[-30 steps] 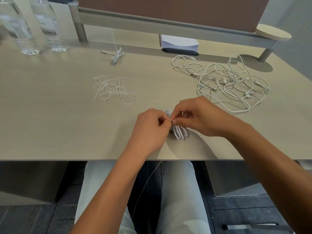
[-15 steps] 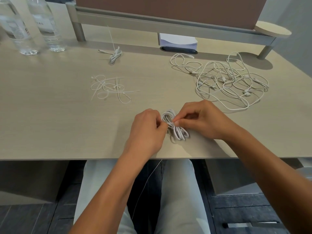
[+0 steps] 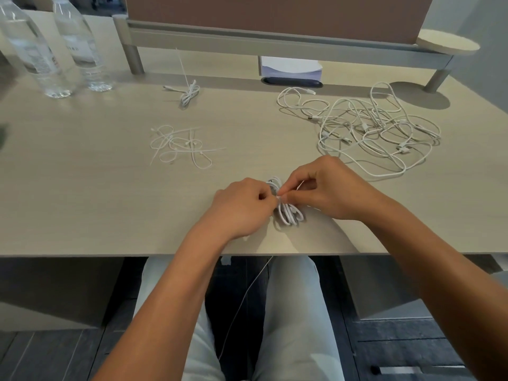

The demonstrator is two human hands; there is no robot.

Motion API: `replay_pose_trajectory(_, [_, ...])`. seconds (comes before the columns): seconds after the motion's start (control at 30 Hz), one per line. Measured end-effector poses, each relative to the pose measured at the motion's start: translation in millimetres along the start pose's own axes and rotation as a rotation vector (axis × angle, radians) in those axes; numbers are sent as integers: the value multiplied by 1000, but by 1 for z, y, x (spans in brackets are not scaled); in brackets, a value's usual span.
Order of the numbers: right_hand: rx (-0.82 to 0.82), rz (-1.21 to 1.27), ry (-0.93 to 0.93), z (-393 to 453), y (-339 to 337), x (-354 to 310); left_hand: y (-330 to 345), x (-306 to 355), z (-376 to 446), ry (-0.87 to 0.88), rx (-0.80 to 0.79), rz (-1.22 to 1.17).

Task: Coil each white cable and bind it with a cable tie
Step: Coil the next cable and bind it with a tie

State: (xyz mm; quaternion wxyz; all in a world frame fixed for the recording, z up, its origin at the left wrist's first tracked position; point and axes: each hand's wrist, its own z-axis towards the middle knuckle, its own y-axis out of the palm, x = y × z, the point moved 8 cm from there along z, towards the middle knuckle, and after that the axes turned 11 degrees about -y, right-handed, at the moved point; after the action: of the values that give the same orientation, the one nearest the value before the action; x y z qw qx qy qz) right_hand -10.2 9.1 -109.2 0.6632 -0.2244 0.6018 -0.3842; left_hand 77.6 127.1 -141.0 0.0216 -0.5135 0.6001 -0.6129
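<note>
1. White coiled cable [image 3: 287, 213] lies near the desk's [image 3: 82, 210] front edge, between both hands.
2. Left hand [image 3: 242, 207] and right hand [image 3: 327, 188] pinch its cable tie [image 3: 279, 198].
3. Best to steady the coil and pull the tail straight.

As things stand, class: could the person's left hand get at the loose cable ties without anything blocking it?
Probably yes: bare desk lies between the left hand and the cable ties, though it must first release the coiled cable.

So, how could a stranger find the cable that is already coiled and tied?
Start at the two water bottles at the desk's far left. Right of them lies a small coiled cable. Unlike the loose tangle of cables, it is one tight bundle with a tie tail sticking up.
</note>
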Motion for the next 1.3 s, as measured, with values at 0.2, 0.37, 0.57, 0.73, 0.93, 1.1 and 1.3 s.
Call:
replay_pose_trajectory(0.2, [-12,-116,-130,2,6,-15,2,-1,-9,-59,130,-23])
replay_pose_trajectory(0.37, [50,-89,-150,1,9,-11,-1,-5,-14,-49,214,-113])
replay_pose_trajectory(0.57, [133,35,-101,-5,12,1,0,-9,-19,-42,285,-99])
replay_pose_trajectory(0.73, [174,92,-31,-11,12,10,2,-7,-22,-37,326,-8])
replay_pose_trajectory(0.93, [141,72,-60,-11,13,1,0,-1,-16,-37,164,158])
replay_pose_trajectory(1.1, [101,-25,-29,-5,8,-4,-3,3,-9,14,135,118])
replay_pose_trajectory(1.3, [32,-209,-99,-1,15,-21,2,-7,-14,48,164,-57])
